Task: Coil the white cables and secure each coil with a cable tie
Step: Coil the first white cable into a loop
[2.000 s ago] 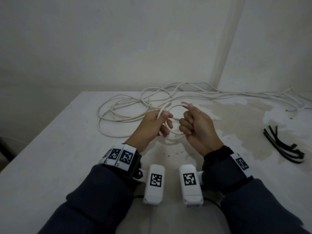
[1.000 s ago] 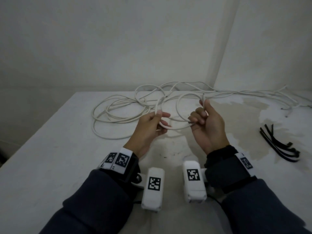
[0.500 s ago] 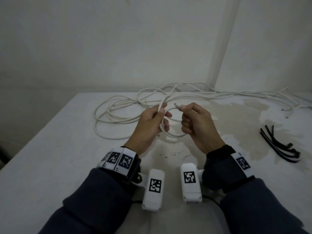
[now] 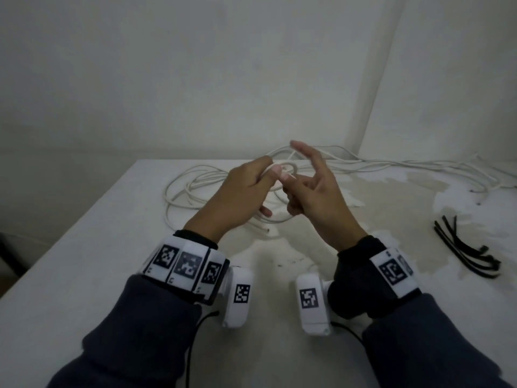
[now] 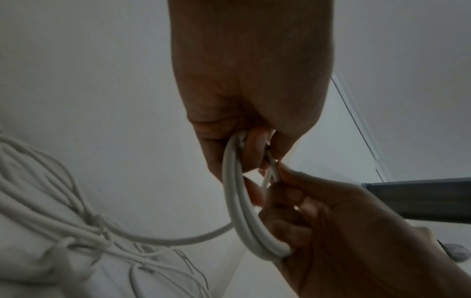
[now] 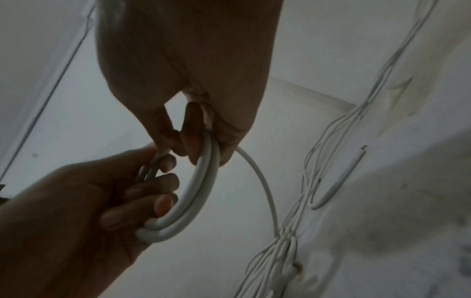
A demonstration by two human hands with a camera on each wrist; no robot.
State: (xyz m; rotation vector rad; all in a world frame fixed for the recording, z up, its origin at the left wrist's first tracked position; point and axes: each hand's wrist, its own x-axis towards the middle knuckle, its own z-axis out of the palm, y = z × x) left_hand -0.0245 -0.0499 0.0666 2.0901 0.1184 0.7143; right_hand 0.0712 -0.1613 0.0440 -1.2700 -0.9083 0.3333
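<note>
**Small coil held between both hands, loose cable trailing to the far edge**

While the white table (image 4: 84, 275) carries everything else, the coil itself hangs in the air above the table's middle, between the two hands. The bulk of the white cable (image 4: 195, 180) lies slack in wide loops towards the far edge, with more strands running along that edge to the far right corner; so the uncoiled length lies ahead of the hands and slightly to their left, its run mostly parallel to the far edge. A single strand leads from that heap up into the coil (image 5: 242, 211), which so far shows about two turns lying side by side. The black cable ties (image 4: 464, 247) lie in a bunch near the right edge, well apart from the coil and closer to the right hand, untouched.

The left hand (image 4: 240, 197) has its fingers curled round one side of the coil. The right hand (image 4: 316, 191) pinches the opposite side with thumb and lower fingers, while its index finger points out straight. Judging by this, winding has only begun and the next turn must be drawn from the far heap.

No containers are in view.
</note>
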